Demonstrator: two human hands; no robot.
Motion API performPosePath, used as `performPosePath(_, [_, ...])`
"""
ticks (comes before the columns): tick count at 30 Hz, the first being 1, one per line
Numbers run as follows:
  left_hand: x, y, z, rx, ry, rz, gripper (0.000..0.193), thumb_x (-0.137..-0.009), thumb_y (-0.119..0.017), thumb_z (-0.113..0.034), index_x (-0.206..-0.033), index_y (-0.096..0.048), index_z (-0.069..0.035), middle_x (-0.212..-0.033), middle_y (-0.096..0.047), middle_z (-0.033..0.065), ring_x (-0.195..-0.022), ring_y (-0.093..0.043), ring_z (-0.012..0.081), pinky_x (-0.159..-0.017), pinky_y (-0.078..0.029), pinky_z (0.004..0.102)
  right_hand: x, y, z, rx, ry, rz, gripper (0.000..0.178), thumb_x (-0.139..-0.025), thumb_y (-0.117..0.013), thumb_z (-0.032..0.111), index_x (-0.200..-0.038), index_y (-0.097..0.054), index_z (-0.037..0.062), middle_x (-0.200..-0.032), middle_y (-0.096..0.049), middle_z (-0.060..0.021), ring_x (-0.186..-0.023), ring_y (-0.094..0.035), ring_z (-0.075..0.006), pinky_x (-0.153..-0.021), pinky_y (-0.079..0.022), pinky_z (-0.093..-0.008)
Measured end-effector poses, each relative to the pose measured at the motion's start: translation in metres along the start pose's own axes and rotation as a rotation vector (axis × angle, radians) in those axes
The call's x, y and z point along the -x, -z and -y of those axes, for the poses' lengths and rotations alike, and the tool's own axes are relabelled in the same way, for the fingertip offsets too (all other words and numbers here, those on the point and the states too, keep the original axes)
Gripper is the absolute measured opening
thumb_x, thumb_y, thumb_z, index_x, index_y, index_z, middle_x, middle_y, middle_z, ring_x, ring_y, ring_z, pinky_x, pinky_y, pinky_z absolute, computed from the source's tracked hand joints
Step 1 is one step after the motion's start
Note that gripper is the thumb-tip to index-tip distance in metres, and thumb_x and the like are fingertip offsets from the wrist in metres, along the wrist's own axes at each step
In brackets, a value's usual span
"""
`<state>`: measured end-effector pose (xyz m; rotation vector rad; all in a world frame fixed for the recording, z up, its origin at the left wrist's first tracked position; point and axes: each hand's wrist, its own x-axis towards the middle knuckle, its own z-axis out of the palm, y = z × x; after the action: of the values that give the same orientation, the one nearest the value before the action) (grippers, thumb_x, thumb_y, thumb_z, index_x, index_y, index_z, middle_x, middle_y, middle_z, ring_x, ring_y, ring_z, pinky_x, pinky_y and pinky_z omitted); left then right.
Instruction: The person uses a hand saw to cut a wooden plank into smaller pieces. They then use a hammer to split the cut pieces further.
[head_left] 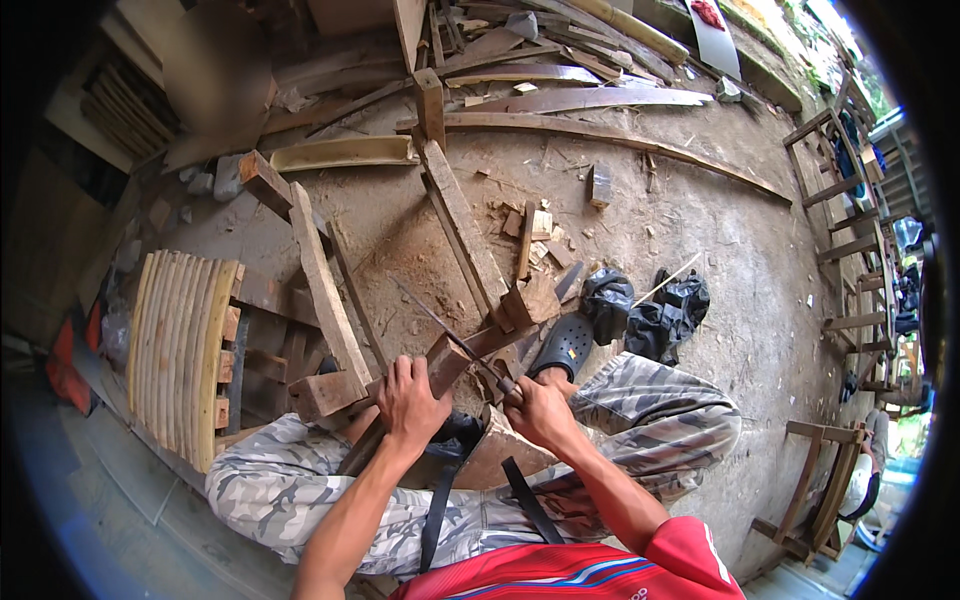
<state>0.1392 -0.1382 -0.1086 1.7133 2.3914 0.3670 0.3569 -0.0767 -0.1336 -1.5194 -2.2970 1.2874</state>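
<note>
Frame [460, 225] between slats [178, 350] on the left and bags [668, 312] right, planks [610, 133] beyond

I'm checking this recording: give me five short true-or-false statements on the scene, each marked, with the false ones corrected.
1. The right hand holds a slender tool by its handle. True.
2. The left hand holds a second such tool. False: it is curled over the wooden frame.
3. The row of pale slats stands on the person's right. False: it is on the left.
4. A dark clog is on the person's foot. True.
5. The trousers are plain red. False: they have a grey camouflage pattern.
</note>
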Motion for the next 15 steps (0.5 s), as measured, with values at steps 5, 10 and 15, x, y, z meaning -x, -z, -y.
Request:
performPosePath(5, [0.005,-0.016,0.013,0.164,-0.061,-0.063,0.073,-0.08,-0.081,-0.044,-0.133,-0.053,-0.002,-0.115,-0.059,0.0194,-0.111,-0.059,0.0393,-0.093,-0.049,0.049,0.013,-0.004,-0.002,-0.163,-0.071,-0.121,0.03,-0.089,-0.071,0.03,-0.095,-0.061,0.0023,-0.071,-0.066,-0.0262,-0.073,-0.067,-0.0474,-0.066,-0.05,-0.0533])
performPosePath(10, [0.002,-0.009,0.018,0.228,-0.073,0.07,0.097,-0.084,-0.074,-0.061,-0.148,-0.042,0.005,-0.115,-0.06,0.0235,-0.108,-0.058,0.0421,-0.095,-0.048,0.0492,0.014,0.019,0.03,-0.224,-0.014,-0.255,0.027,-0.085,-0.076,0.027,-0.087,-0.063,0.003,-0.068,-0.063,-0.0177,-0.063,-0.063,-0.0362,-0.062,-0.049,-0.0442])
performPosePath(15, [0.002,0.006,0.002,0.252,-0.065,-0.014,0.095,-0.087,-0.072,-0.057,-0.151,-0.04,0.005,-0.113,-0.059,0.0238,-0.103,-0.057,0.042,-0.093,-0.047,0.0498,0.017,0.017,0.025,-0.241,0.065,-0.348,0.027,-0.083,-0.081,0.024,-0.085,-0.062,0.0041,-0.064,-0.058,-0.0141,-0.058,-0.059,-0.0316,-0.058,-0.047,-0.0414])
